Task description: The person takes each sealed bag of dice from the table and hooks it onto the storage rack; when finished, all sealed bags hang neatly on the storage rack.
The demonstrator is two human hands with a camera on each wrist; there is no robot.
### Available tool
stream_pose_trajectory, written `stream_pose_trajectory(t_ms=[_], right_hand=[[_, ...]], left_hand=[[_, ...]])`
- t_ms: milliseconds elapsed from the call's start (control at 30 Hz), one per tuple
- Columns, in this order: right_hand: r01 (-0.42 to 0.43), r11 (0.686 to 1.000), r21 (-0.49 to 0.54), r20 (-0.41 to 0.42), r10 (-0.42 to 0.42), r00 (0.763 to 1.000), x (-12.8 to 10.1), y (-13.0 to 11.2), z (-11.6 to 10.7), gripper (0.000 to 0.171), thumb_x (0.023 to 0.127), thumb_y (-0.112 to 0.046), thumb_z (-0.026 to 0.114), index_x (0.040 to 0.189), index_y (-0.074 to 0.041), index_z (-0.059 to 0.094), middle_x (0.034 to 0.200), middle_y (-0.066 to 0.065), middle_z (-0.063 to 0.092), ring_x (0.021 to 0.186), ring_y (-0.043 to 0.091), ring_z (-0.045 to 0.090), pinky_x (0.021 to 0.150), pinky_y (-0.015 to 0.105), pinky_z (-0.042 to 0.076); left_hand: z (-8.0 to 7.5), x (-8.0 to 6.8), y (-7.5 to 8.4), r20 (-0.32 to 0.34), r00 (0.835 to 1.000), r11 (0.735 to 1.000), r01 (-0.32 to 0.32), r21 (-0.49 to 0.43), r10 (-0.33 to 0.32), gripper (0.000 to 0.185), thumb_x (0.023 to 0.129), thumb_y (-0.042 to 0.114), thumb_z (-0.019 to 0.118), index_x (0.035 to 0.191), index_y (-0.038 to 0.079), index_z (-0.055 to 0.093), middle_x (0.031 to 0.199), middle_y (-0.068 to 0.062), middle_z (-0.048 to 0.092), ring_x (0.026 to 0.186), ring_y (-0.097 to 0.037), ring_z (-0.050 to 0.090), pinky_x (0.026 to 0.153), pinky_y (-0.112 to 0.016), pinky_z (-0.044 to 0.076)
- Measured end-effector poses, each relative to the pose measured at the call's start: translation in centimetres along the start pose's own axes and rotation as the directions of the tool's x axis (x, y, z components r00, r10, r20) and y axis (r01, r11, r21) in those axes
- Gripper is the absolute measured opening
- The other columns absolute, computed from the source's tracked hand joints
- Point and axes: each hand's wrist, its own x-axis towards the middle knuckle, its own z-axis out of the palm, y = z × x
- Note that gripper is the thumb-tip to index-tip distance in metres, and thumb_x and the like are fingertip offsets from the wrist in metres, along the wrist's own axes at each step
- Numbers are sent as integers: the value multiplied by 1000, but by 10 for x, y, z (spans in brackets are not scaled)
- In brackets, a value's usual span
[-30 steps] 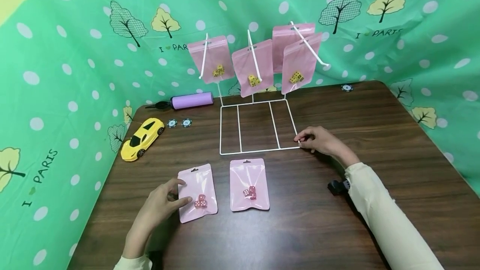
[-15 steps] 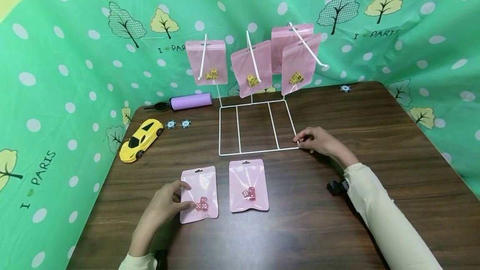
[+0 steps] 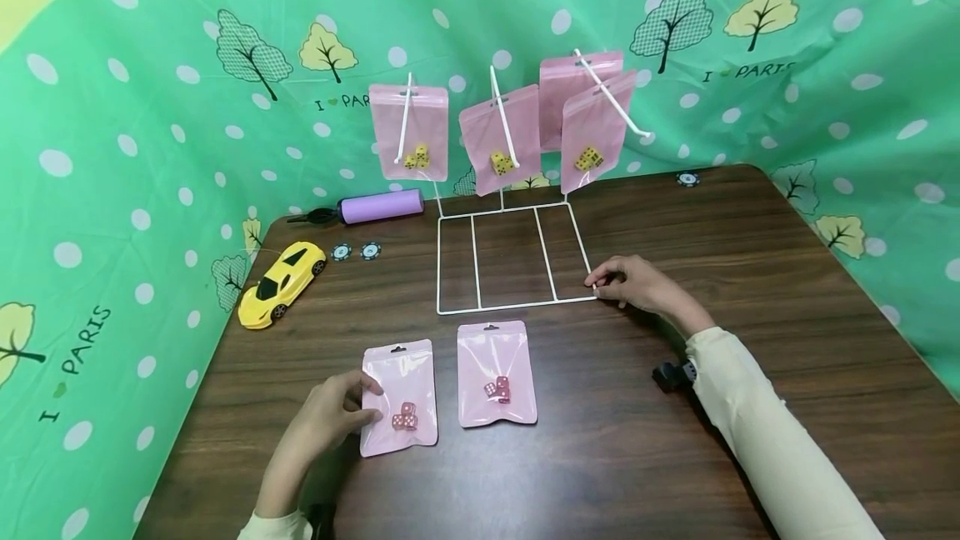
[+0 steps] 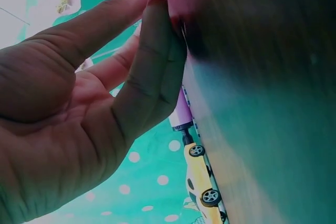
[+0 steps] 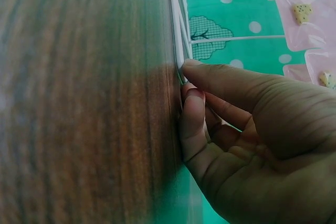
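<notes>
**Left hand on a pouch, right hand on the rack**

My left hand (image 3: pixel 330 417) pinches the left edge of a pink pouch (image 3: pixel 401 397) that lies flat on the near part of the wooden table (image 3: pixel 750 273). My thumb and fingers (image 4: pixel 157 72) are closed together on that edge, as the left wrist view shows plainly. Three pink dice (image 3: pixel 406 417) sit inside it, low down. Just to its right, not touching it, lies a second pink pouch (image 3: pixel 496 374) with its own pink dice.

My right hand (image 3: pixel 637 283) rests at the near right corner of the white wire rack (image 3: pixel 512 257), which stands in the middle of the table. My fingertips (image 5: pixel 191 98) are curled in and pressed against the wire of the base, thumb and forefinger drawn together on it.

On the rack's far side, white pegs carry four hanging pink pouches (image 3: pixel 502 138), and in three of them I can see yellow dice.

At the far left of the table sit a yellow toy car (image 3: pixel 282 282), two small round chips (image 3: pixel 356 251) just to its right, and a purple cylinder (image 3: pixel 379 206) beyond them. Another chip (image 3: pixel 687 178) lies at the far edge, well apart on the right. A green cloth with trees and white dots (image 3: pixel 150 148) stands round the table.
</notes>
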Motion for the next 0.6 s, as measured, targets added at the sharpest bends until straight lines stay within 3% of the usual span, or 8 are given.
stream_pose_trajectory(t_ms=[267, 500, 600], right_hand=[[1, 1000, 4, -1, -1, 1000, -1, 0, 1, 24, 105, -3, 67, 126, 7, 71, 114, 20, 70, 81, 21, 59, 64, 33, 55], [4, 1000, 7, 1, -4, 1000, -1, -1, 1, 24, 105, -3, 67, 126, 7, 71, 115, 20, 70, 80, 21, 59, 64, 33, 55], [6, 1000, -2, -1, -6, 1000, -1, 0, 0, 24, 105, -4, 67, 127, 7, 72, 115, 20, 70, 80, 22, 60, 65, 33, 55]], left_hand=[[-3, -1, -2, 34, 998, 998, -59, -13, 59, 12, 88, -5, 83, 97, 2, 78, 87, -4, 75, 76, -16, 67, 64, -31, 56], [-10, -3, 0, -11, 990, 989, -143, -38, 143, 15, 90, -8, 81, 101, 2, 79, 109, -14, 77, 90, -24, 75, 74, -32, 59], [-17, -4, 4, -50, 980, 980, -196, -40, 193, 16, 91, -9, 80, 103, 1, 79, 108, -14, 76, 90, -26, 76, 76, -33, 61]])
